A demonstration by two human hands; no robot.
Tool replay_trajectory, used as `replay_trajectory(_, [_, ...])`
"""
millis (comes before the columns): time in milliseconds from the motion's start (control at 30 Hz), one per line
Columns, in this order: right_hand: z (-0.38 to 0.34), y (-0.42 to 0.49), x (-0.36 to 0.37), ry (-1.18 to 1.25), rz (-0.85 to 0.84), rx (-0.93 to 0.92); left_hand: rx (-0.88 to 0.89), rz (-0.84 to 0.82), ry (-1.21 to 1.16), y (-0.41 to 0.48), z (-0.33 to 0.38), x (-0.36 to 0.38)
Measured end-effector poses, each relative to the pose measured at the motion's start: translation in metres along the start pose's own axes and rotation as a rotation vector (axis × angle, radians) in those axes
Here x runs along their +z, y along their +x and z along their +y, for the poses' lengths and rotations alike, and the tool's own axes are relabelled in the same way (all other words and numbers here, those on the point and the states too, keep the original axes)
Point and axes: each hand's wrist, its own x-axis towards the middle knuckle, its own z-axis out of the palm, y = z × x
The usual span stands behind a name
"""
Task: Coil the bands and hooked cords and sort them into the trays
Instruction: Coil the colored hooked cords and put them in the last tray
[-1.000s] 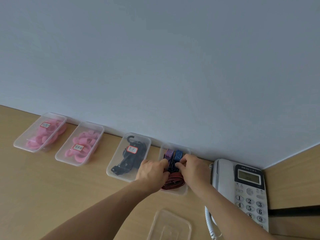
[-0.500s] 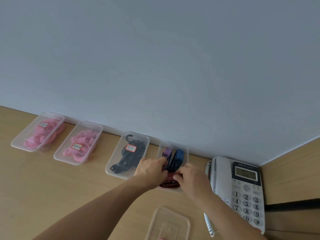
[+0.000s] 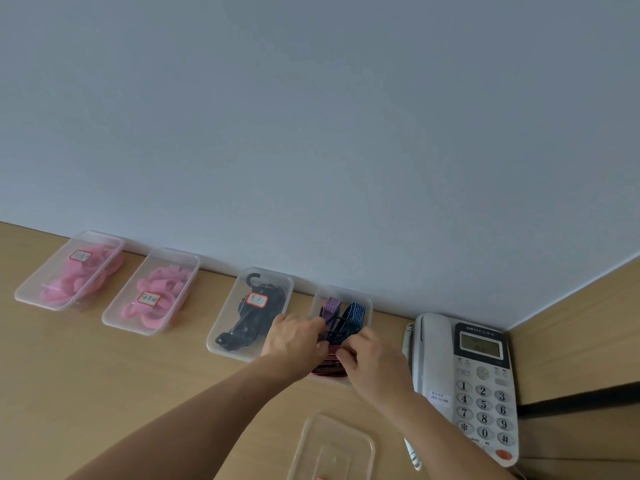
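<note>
In the lower middle of the frame, both hands work inside the rightmost tray (image 3: 346, 291) of the row along the wall. The left hand (image 3: 294, 336) curls its fingers over the left side of the striped cords (image 3: 355, 315). The right hand (image 3: 372, 355) pinches the same bundle from the right, just above the red coil (image 3: 325, 368). The two hands are close together, nearly touching. The purple and blue ends stand up at the far end of the tray, and a thin black hook (image 3: 337, 322) loops across the middle.

The step looks like tucking the coiled cords down so they settle within the tray walls. To do it well, one hand should pin the loops flat while the other feeds the loose hook end under or alongside them. If it is left on top, it may catch. Elastic cord tends to spring open, so let go gradually and press low. The tray is light and may slide toward the telephone (image 3: 481, 375) at right, so push downward rather than sideways.

The black cords (image 3: 242, 332) and pink bands (image 3: 162, 282) to the left already sit in their trays. A clear lid (image 3: 337, 445) waits at the bottom edge.
</note>
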Motion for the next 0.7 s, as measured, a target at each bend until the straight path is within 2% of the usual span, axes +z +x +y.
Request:
replay_trajectory(200, [-0.004,-0.006,-0.002,-0.03,-0.027,-0.024,0.103,-0.102,0.066,-0.005,0.0,-0.011])
replay_trajectory(400, [-0.014,-0.022,-0.012,0.008,0.046,0.044,0.209,-0.246,-0.055,-0.015,-0.006,-0.019])
replay_trajectory(467, [-0.02,-0.03,-0.016,0.007,0.064,0.072,0.237,-0.231,-0.089,-0.019,-0.01,-0.023])
replay_trajectory(700, [-0.045,-0.069,-0.017,0.027,0.182,0.215,0.281,-0.025,-0.231,-0.038,-0.025,-0.051])
